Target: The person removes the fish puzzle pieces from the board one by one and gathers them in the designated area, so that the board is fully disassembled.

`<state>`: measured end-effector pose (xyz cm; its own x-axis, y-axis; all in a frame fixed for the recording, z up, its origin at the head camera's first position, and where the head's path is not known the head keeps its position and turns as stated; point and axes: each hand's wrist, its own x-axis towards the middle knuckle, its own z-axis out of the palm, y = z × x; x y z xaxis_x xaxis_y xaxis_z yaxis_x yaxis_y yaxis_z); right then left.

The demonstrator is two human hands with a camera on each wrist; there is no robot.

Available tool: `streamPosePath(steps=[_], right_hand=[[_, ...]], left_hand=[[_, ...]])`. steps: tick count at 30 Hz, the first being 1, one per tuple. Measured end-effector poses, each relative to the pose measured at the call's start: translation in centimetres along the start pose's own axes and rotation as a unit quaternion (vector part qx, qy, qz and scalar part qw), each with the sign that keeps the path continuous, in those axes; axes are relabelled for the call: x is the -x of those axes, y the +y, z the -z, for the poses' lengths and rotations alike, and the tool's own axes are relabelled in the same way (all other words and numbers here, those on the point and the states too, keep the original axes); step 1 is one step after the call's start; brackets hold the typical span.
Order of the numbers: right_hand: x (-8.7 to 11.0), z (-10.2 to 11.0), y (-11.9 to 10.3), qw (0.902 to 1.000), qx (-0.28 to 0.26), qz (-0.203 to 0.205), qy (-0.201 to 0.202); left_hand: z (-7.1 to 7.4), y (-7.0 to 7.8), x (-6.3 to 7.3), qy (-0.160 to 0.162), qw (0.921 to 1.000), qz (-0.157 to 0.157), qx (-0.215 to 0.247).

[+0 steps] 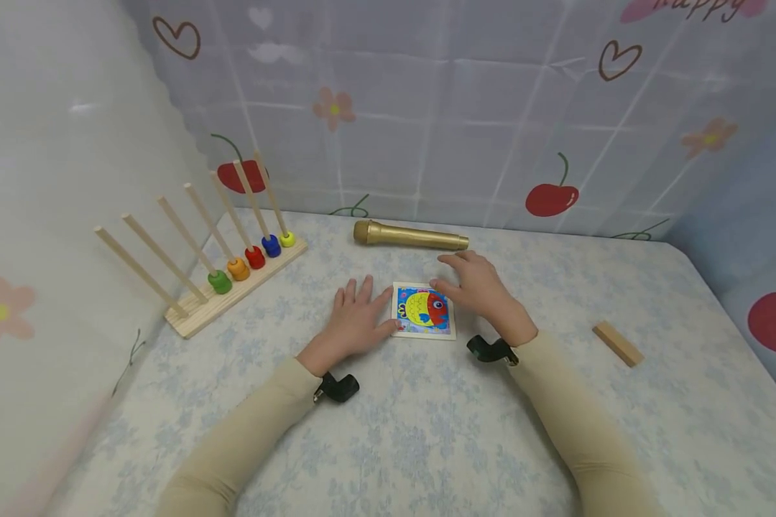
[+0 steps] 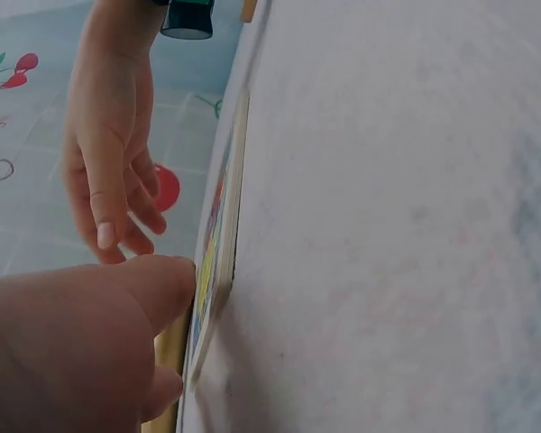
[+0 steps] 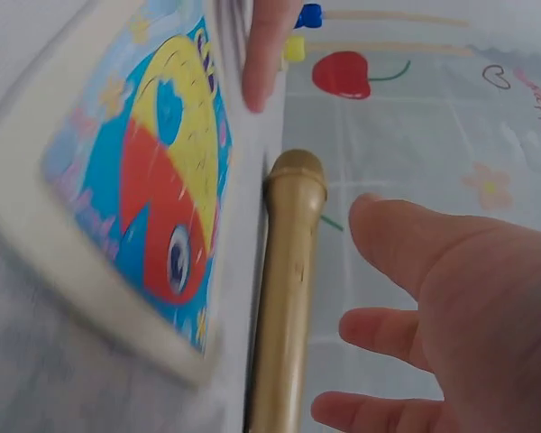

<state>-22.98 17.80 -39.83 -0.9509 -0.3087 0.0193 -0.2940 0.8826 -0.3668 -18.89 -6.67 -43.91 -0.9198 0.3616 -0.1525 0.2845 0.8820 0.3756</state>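
A square fish picture board (image 1: 423,310) with a pale wooden frame lies flat on the table, its fish yellow and red on blue. My left hand (image 1: 356,319) is spread beside its left side, with the thumb tip at the lower left corner and the index fingertip near the upper left. Over the upper right corner hovers my right hand (image 1: 481,289), thumb and fingers apart and holding nothing. In the right wrist view, space shows between the right thumb (image 3: 388,234) and the board. A gold toy microphone (image 1: 410,235) lies just beyond the right fingertips.
On the left, a wooden peg stand (image 1: 246,289) holds several upright rods, most with coloured beads at their base. A small wooden block (image 1: 618,343) lies to the right. A patterned curtain (image 1: 427,143) hangs behind the table (image 1: 420,431).
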Motion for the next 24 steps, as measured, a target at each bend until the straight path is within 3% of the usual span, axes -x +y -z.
streamPosePath(steps=[4,15,24], right_hand=[[-1.0,-0.5,-1.1,0.9997,-0.017,0.013,-0.011],[-3.0,-2.2,-3.1,0.9946,-0.040,0.038,-0.088],[-3.5,-3.3,-3.1,0.9924,-0.051,0.044,-0.104]], left_hand=[[-0.1,-0.1,0.1,-0.006,1.0000,-0.005,0.005],[-0.4,-0.4,0.2,-0.013,0.9998,-0.005,0.011],[-0.2,-0.3,0.2,-0.018,0.9997,-0.011,0.008]])
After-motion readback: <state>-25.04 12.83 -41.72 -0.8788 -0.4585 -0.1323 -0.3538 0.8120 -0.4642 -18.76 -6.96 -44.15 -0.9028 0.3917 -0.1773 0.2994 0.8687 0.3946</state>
